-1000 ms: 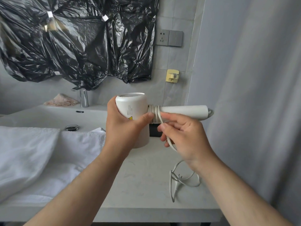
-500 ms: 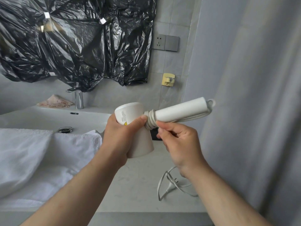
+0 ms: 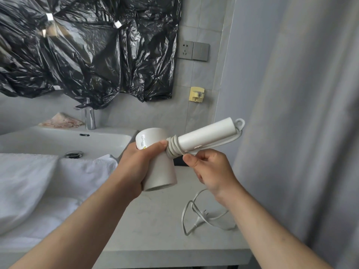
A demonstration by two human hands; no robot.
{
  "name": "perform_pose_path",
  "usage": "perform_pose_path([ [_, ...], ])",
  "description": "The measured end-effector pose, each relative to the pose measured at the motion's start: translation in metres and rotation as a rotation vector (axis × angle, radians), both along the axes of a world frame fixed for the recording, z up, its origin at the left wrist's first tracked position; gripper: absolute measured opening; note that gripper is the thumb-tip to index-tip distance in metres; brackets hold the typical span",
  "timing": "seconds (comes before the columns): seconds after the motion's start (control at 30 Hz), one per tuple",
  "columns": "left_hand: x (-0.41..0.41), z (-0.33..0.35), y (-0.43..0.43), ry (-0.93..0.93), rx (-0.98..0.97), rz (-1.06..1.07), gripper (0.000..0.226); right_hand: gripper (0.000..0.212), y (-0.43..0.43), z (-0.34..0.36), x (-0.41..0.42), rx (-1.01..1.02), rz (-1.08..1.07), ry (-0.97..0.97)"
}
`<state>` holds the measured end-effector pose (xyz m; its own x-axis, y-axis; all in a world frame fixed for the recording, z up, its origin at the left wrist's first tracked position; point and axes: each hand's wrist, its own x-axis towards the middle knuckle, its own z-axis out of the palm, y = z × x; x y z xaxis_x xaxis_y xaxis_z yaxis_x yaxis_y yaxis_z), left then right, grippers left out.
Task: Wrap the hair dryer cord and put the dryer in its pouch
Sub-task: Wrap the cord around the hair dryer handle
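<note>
Most of the weight is likely sitting in the hair dryer (image 3: 155, 166), a hard, smooth white shell that looks light but a little slippery. The left hand (image 3: 136, 167) is curling its fingers and thumb round the barrel, holding it in the air between the two hands, above the counter (image 3: 155, 233). Its handle (image 3: 206, 135) is pointing up and away past the right hand; it looks rigid and is serving as the spool. The right hand (image 3: 209, 169) is pinching the cord (image 3: 172, 148) just under the handle, where several tight turns are sitting against the left thumb. The cord seems soft and springy, so it is probably needing steady tension close to the coils. Below the right wrist the slack is lying looped on the counter, ending in the plug (image 3: 200, 220), a small stiff piece best tucked in last. No pouch is showing clearly.
</note>
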<state>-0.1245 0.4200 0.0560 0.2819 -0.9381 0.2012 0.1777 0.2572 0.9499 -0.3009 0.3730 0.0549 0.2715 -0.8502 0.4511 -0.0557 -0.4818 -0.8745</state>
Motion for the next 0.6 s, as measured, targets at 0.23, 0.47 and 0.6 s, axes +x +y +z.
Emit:
perform_pose_path([
  [0.23,0.014,0.001,0.006,-0.183,-0.005,-0.150,0.038,0.030,-0.011,0.012,-0.018,0.183,0.269,0.251],
  [0.47,0.017,0.016,0.015,-0.648,-0.133,-0.244,0.054,0.021,-0.012,0.022,-0.016,0.102,0.409,0.792],
  [0.6,0.013,0.025,0.016,-1.019,-0.169,-0.094,0.068,0.037,-0.006,0.024,-0.010,0.056,0.380,0.959],
])
